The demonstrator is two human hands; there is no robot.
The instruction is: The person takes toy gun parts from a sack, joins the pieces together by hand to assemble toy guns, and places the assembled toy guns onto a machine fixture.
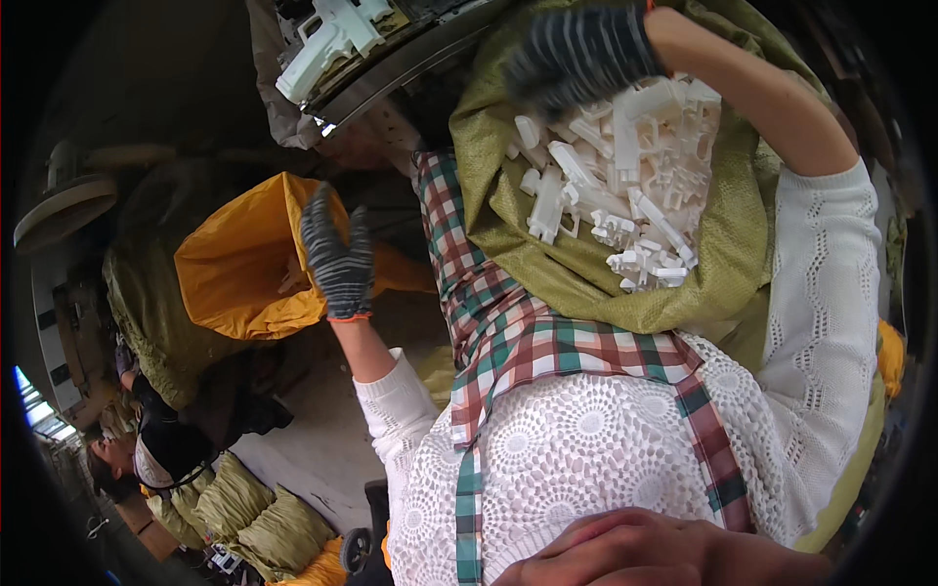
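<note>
My left hand [338,256], in a grey striped knit glove, is beside the mouth of an orange sack [230,259]. Its fingers are stretched out and the thumb stands apart; nothing shows in it. A few pale pieces lie inside that sack. My right hand [586,57], in a matching glove, is over the far edge of an olive-green woven sack [489,210]. Motion smears its fingers, so their hold is hidden. White plastic toy gun parts [625,156] fill the open sack below it. A white toy pistol [332,44] lies on a worktop at the top left.
The metal-edged worktop [391,73] juts in at the top. A round-topped stool [66,210] stands at far left. Stuffed olive sacks [259,513] lie at lower left, near a person [161,439] in dark clothing. A dark wheel [357,552] is at the bottom.
</note>
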